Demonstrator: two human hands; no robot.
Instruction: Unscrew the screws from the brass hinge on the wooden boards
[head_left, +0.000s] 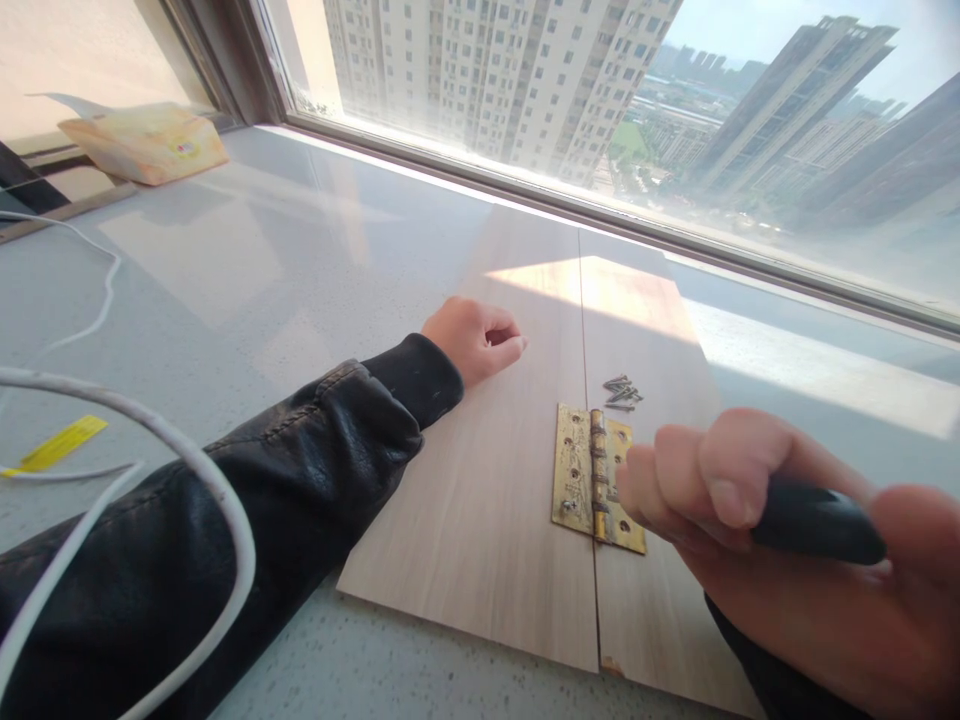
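My left hand, in a black cuff, is closed with thumb and index finger pinched, resting on the left wooden board. Whether anything small is between those fingertips, I cannot make out. My right hand is wrapped round the black handle of a screwdriver; its shaft is hidden. A brass hinge lies unfolded across the seam between the boards, its right leaf partly behind my right fingers. One screw sits in the lower hole of the left leaf. Several loose screws lie just beyond the hinge.
The right board lies against the left one on a pale speckled counter. A white cable with a yellow tag loops over my left sleeve. A yellowish packet stands at the back left, beside the window frame.
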